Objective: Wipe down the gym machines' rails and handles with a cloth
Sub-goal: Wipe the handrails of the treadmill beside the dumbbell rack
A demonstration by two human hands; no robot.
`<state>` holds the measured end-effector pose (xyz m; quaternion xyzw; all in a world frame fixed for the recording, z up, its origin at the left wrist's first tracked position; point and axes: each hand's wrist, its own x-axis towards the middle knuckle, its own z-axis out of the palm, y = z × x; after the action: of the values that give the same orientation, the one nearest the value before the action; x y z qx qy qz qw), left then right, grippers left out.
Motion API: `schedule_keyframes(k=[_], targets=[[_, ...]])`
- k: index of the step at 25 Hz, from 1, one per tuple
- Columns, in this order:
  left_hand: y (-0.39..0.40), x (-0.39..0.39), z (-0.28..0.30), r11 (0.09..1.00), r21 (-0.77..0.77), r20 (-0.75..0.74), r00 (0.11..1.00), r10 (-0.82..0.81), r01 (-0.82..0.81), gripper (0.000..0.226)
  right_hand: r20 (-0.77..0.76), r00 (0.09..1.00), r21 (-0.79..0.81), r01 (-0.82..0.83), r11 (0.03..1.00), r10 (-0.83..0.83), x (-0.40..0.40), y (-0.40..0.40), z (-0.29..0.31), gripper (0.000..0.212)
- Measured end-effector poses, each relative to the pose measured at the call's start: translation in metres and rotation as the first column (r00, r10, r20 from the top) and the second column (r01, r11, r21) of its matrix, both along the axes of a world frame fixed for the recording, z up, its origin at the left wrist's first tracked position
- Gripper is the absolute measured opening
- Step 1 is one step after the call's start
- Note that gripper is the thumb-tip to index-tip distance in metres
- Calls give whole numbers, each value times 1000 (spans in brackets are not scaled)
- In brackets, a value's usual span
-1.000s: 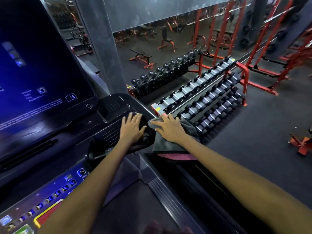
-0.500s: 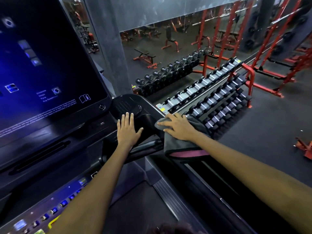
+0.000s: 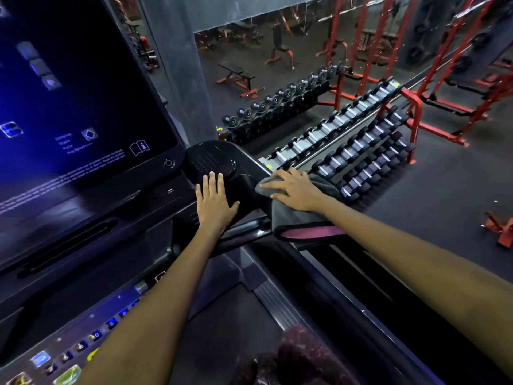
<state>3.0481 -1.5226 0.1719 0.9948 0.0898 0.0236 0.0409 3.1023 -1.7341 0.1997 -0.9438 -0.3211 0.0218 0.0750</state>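
I stand on a treadmill. A grey cloth (image 3: 294, 219) with a pink edge drapes over the top of the right side rail (image 3: 327, 276), where it meets the console. My right hand (image 3: 295, 188) lies flat on the cloth with straight fingers, pressing it onto the rail. My left hand (image 3: 215, 201) rests flat, fingers straight, on the black console corner (image 3: 211, 162), just left of the cloth. A short black handle (image 3: 244, 227) juts out below my left hand.
The big lit screen (image 3: 69, 107) fills the left, with a button panel (image 3: 83, 343) below. Beyond the rail stands a red rack of dumbbells (image 3: 355, 145). Red squat racks (image 3: 444, 79) and benches (image 3: 236, 76) stand further off on dark floor.
The cloth and my right hand have shifted slightly forward along the rail top. My left hand went from curling over the console corner to lying flat on it. My head moved closer.
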Motion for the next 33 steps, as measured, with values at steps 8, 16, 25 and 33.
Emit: schedule_keyframes(k=[8, 16, 25, 33], targets=[[-2, 2, 0, 999, 51, -7, 1000, 12, -12, 85, -40, 982, 36, 185, 982, -184, 38, 53, 6, 41], [-4, 3, -3, 996, 89, -37, 999, 14, -11, 87, -216, 976, 236, 66, 969, -14, 83, 44, -13, 39], [-7, 6, -3, 998, 47, -18, 999, 45, -44, 88, -128, 991, 172, -13, 985, 36, 103, 70, -1, 38], [-3, 7, -11, 999, 44, 49, 998, 28, -30, 92, -192, 976, 198, -67, 978, 106, 151, 102, 4, 36]])
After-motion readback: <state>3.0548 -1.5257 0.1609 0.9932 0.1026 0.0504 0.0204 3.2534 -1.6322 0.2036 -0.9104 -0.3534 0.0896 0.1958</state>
